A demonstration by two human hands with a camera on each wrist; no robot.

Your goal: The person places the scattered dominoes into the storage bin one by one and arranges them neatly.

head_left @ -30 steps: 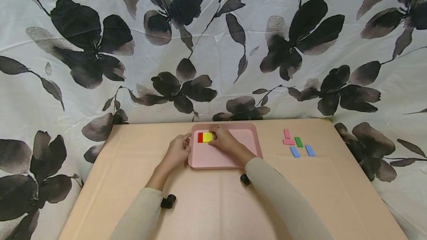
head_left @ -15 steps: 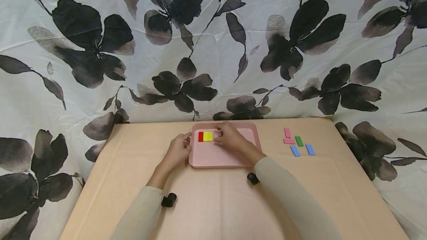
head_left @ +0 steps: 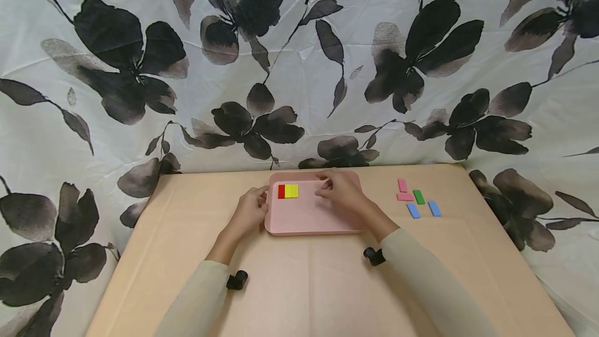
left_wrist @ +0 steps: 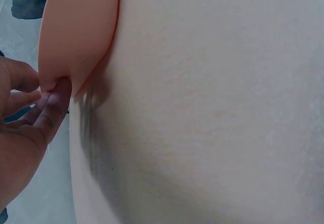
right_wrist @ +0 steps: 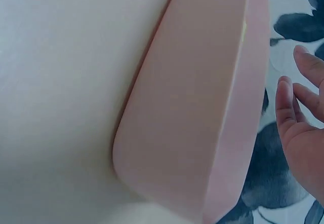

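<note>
Here, left hand (head_left: 250,208) fingers grip pink tray (head_left: 309,220) left rim; right hand (head_left: 341,189) fingers loose, empty, above tray. Red-yellow tile row (head_left: 288,191) runs left-right.

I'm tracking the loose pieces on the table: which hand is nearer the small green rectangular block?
Right. The right hand hovers over the pink plastic tray, left of the green block; the left hand holds the tray's far-left rim.

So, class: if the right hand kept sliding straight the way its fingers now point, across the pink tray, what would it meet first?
Probably the yellow block. The right hand hovers over the pink tray with fingers pointing left toward the row of blocks. Its height above the tray is unclear, so it might pass over.
</note>
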